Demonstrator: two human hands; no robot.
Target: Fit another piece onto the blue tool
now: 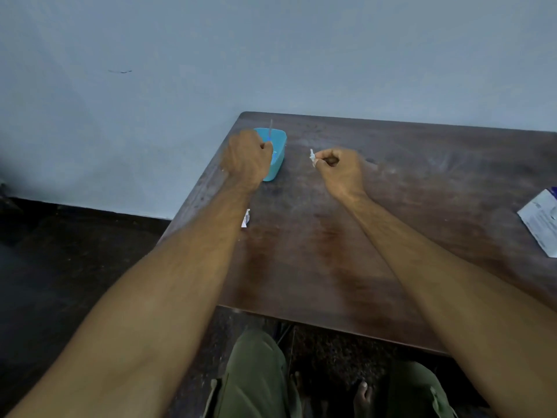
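Observation:
A small blue plastic tub stands near the far left corner of a dark wooden table. My left hand is curled in front of the tub's left side and seems to grip a thin, blurred stick that rises out of the tub. To the right of the tub, my right hand hovers over the table and pinches a small white scrap between thumb and fingertips.
Another white scrap lies beside my left forearm, near the table's left edge. A white printed packet lies at the right edge of the view. A pale blue wall runs behind the table; dark floor lies to the left.

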